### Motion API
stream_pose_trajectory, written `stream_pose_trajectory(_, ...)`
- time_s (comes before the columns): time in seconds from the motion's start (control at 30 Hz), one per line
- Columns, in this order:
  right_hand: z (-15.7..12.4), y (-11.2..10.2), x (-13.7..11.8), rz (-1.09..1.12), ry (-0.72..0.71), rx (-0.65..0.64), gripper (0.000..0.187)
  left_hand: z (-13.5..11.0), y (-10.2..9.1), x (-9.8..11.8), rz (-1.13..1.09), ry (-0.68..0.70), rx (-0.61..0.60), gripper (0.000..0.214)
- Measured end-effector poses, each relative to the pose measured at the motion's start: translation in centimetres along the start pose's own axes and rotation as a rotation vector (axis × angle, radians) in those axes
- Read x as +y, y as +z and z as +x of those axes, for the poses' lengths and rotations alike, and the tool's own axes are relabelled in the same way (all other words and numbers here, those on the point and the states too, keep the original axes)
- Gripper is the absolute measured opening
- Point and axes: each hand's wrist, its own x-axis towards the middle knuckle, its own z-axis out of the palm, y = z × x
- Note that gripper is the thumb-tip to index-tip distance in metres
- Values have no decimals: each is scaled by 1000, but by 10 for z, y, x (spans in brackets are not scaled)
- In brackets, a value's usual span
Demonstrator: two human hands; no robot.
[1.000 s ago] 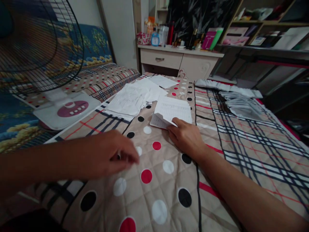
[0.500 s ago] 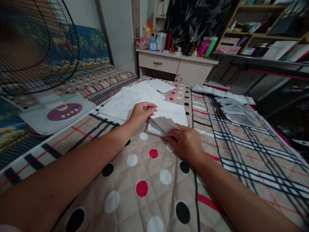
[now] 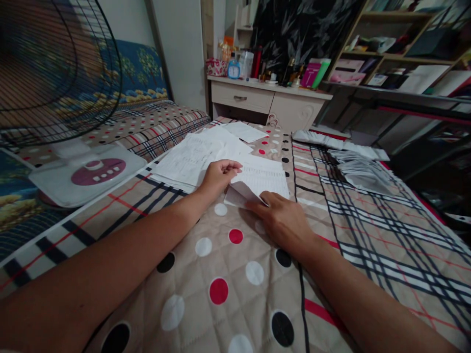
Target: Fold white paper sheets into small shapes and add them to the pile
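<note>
A small stack of printed paper sheets (image 3: 263, 179) lies on a quilted bedspread (image 3: 235, 274) with dots and plaid stripes. My left hand (image 3: 220, 174) pinches the stack's left edge with fingers curled on the top sheet. My right hand (image 3: 281, 220) rests on the stack's near corner, fingers pressed down where the lower sheets curl up. A larger spread of white papers (image 3: 198, 154) lies just left and beyond.
A standing fan (image 3: 55, 73) with a white base (image 3: 88, 171) stands at the left. Folded grey plastic bags (image 3: 362, 169) lie at the right. A dresser (image 3: 270, 98) crowded with bottles and shelves (image 3: 405, 63) stand beyond the bed.
My left hand has reached forward from the near bedspread to the paper stack and gripped its left edge. My right hand stayed on the near corner, pressing the curled sheets flatter.
</note>
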Motion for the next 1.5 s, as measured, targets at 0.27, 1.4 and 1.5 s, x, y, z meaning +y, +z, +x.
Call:
stream_pose_trajectory(0.27,8,0,-11,-39,104,-34,20,0,2,-1,-9,16,-7,22)
stream_pose_trajectory(1.4,-7,0,1,77,115,168,23,-8,-1,7,513,76,29,27)
stream_pose_trajectory(1.5,-12,-2,1,151,60,248,26,-9,-1,8,579,111,6,27)
